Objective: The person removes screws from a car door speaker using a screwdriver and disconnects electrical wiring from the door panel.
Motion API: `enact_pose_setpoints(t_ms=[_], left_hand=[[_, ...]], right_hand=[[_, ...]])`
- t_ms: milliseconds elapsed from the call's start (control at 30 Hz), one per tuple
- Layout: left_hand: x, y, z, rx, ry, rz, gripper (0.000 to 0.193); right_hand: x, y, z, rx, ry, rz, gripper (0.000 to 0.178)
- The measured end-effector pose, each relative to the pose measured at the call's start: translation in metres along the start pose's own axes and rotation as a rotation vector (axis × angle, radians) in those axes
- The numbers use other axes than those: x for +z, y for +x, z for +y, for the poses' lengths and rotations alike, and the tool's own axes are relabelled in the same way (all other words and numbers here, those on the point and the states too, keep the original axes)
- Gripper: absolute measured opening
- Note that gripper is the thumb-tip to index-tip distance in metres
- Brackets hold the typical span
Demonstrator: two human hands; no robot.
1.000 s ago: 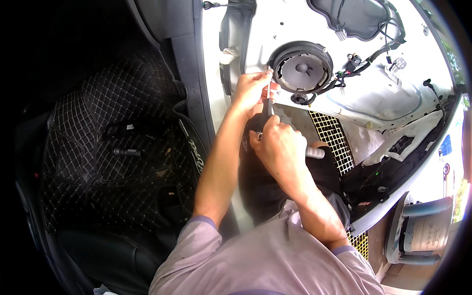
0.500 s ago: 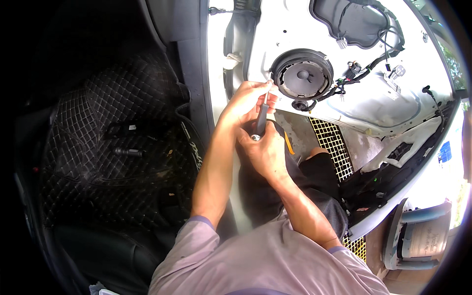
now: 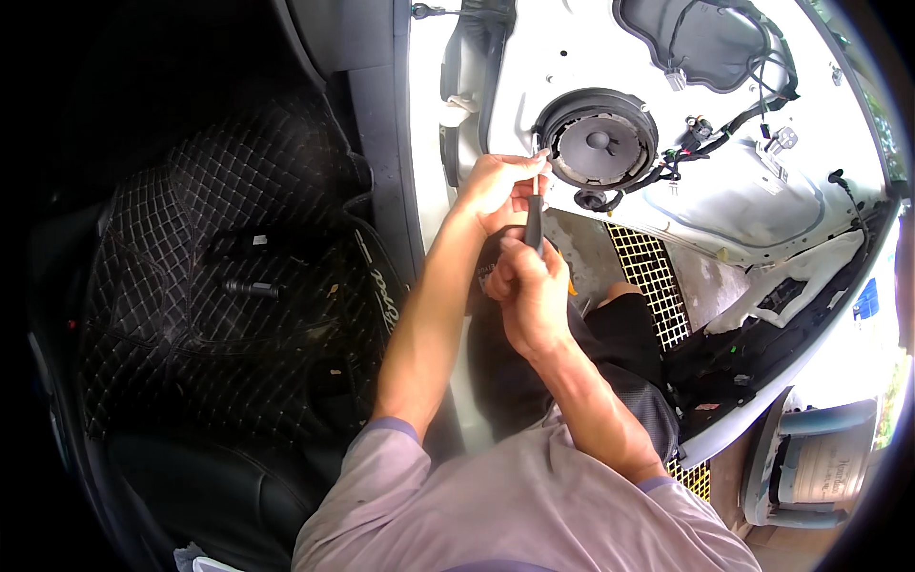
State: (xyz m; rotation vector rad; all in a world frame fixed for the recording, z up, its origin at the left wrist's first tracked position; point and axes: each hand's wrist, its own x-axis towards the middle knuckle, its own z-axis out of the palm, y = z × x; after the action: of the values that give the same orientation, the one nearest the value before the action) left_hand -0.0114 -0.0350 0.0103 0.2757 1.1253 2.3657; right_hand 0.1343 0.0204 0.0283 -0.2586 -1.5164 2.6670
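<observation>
A screwdriver (image 3: pixel 535 225) with a dark handle points away from me, its tip at the left rim of a round black speaker (image 3: pixel 599 143). That speaker sits in the white inner face of a car door (image 3: pixel 534 38). My right hand (image 3: pixel 530 291) is closed round the lower part of the handle. Higher up, my left hand (image 3: pixel 505 186) pinches the metal shaft between thumb and fingers, just beside the speaker's edge. Whether the tip sits in a screw is too small to tell.
Black wiring (image 3: pixel 724 129) and connectors run across the door right of the speaker. On the left, a quilted floor mat (image 3: pixel 191 315) carries a black flashlight (image 3: pixel 253 288). Yellow floor grating (image 3: pixel 648 276) shows under the door. A grey-blue bucket-like container (image 3: pixel 820 458) stands at lower right.
My right hand has turned on the screwdriver handle, and the handle now stands more upright. The whole view has shifted slightly; my left hand keeps its hold on the shaft.
</observation>
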Motion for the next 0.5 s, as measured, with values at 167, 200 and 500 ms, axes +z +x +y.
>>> enact_pose_setpoints(t_ms=[167, 200, 500], left_hand=[[0.007, 0.000, 0.002, -0.002, 0.025, -0.002, 0.019], [0.006, 0.001, 0.002, -0.002, 0.024, -0.006, 0.019], [0.009, 0.003, 0.003, -0.023, 0.058, 0.010, 0.019]], right_hand=[[-0.017, 0.004, 0.003, 0.033, 0.241, -0.119, 0.018], [-0.019, 0.005, 0.001, 0.030, 0.239, -0.118, 0.018], [-0.012, -0.007, -0.043, -0.382, -1.867, 0.183, 0.036]])
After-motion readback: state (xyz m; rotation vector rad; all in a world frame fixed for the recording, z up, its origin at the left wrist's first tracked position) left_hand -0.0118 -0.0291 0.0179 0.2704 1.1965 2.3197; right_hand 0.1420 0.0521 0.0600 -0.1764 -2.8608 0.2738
